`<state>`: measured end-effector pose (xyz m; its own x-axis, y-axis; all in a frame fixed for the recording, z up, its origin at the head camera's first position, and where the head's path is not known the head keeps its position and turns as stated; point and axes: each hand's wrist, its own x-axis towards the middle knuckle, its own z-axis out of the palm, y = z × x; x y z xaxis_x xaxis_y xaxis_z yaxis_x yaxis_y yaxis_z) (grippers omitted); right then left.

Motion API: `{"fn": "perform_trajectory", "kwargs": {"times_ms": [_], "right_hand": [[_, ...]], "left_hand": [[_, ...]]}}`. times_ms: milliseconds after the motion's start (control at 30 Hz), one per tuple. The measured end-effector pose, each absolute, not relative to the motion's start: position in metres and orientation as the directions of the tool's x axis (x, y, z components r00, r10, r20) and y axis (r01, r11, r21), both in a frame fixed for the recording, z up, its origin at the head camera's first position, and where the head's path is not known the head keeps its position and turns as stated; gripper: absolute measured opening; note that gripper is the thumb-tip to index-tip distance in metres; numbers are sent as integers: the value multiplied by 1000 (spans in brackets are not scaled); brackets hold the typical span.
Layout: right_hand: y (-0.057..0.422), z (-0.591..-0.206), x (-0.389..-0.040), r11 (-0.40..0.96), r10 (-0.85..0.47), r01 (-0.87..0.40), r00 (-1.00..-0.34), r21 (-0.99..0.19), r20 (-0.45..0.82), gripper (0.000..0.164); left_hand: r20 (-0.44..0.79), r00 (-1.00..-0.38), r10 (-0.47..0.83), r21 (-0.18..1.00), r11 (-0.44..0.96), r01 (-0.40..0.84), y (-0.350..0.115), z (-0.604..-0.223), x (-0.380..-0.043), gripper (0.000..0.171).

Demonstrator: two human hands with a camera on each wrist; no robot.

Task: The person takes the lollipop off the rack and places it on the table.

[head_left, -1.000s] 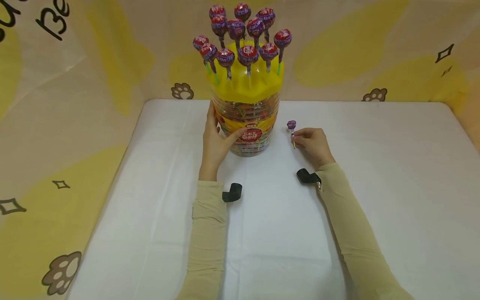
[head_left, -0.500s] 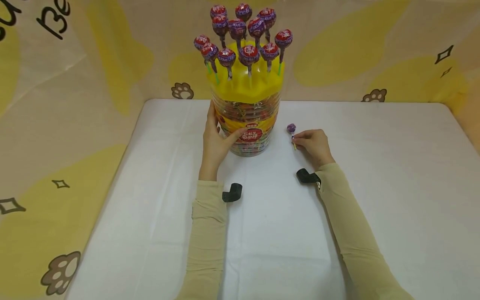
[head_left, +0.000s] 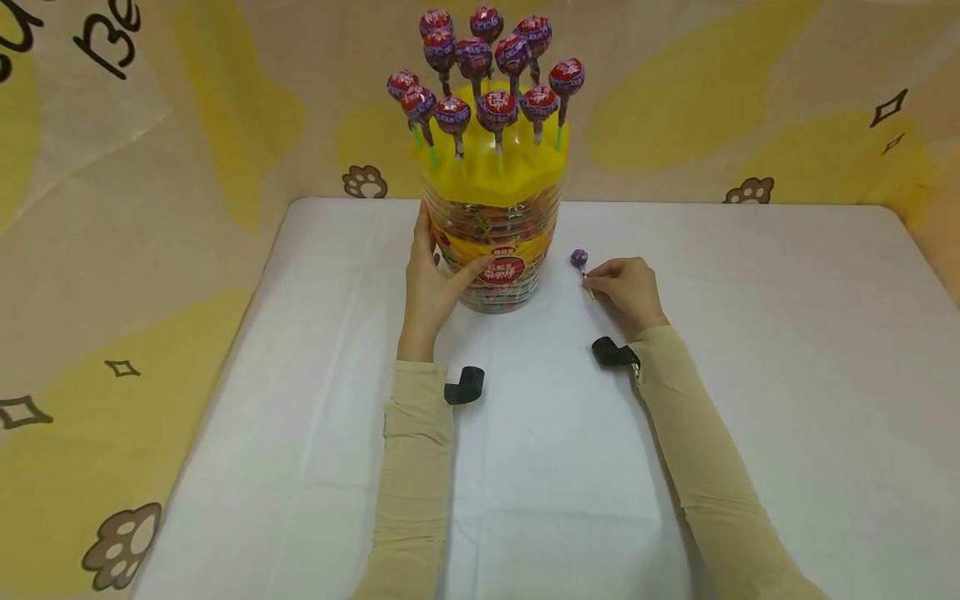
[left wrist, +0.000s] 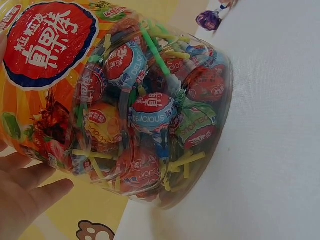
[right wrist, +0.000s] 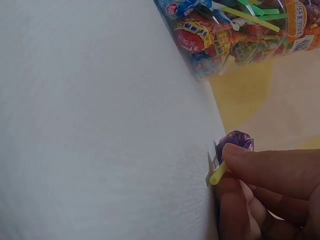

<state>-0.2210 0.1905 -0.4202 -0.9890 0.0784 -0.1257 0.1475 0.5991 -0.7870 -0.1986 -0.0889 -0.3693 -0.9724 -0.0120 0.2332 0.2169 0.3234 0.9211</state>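
A clear plastic jar (head_left: 491,292) full of wrapped lollipops stands at the table's far side, with a yellow top. Several red and purple lollipops (head_left: 498,110) stick up out of that top. My left hand (head_left: 433,287) holds the jar from its left side, thumb across the front label; in the left wrist view its fingers (left wrist: 50,192) lie along the label. To the right of the jar, my right hand (head_left: 628,290) pinches the yellow stick of a purple-wrapped lollipop (head_left: 579,258) between thumb and fingertips. The right wrist view shows that stick's end (right wrist: 217,175) pointing out below the thumb.
A white cloth covers the table (head_left: 540,467). Behind it and along the left hangs a printed backdrop (head_left: 675,100) with paw prints. A black camera mount (head_left: 465,386) sits on the left wrist, another black mount (head_left: 615,352) on the right.
The lollipop in my right hand has tilted, its head swinging slightly down and to the left. My left hand and the jar have stayed in place.
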Motion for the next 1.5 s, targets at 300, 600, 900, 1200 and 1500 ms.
{"fn": "perform_trajectory", "kwargs": {"times_ms": [300,600,900,1200,1500], "right_hand": [[191,-417,-220,569,91,149,-989,-809,-118,26],[190,-409,-216,384,129,128,-988,-914,-84,27],[176,-379,-212,203,135,-106,-982,-973,135,21],[160,-338,-204,31,142,-279,-949,-960,281,13],[146,-303,-206,32,98,-391,-915,-920,392,14]], "left_hand": [[229,-973,-12,922,323,213,-90,-368,-200,99],[239,-971,-3,923,311,226,-89,-366,-202,99],[250,-968,-5,929,284,238,-88,-368,-202,97],[246,-969,-4,933,271,236,-86,-370,-201,97],[242,-970,-12,931,284,229,-88,-370,-199,98]]}}
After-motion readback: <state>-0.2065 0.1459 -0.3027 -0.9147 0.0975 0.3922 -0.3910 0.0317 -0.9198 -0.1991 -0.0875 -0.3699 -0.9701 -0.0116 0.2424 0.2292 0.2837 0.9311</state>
